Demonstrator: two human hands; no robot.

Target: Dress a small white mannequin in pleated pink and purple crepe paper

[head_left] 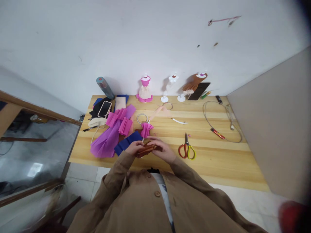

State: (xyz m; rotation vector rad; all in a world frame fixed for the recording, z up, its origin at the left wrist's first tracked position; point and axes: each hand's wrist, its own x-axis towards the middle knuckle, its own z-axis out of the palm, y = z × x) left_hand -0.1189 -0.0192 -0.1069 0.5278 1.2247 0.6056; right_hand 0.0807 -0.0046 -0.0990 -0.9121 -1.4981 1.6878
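Observation:
Both of my hands hold a piece of folded brown crepe paper (145, 151) above the table's front edge. My left hand (135, 148) pinches its left end. Closed on the right end, my right hand (165, 151) has its fingers curled over the top. Just beyond them lies a gathered pink piece (146, 130), and dark blue folded paper (127, 142) lies by my left hand. To the right, scissors (187, 149) with one red and one yellow handle rest on the wood. A bare white mannequin (167, 89) stands at the back.
Purple sheets (104, 142), a phone (105, 108) and a bottle (105, 88) occupy the table's left. Along the wall stand a pink-and-cream dressed mannequin (145, 89) and a brown-dressed one (194, 84). A cable (206, 119) loops on the right side.

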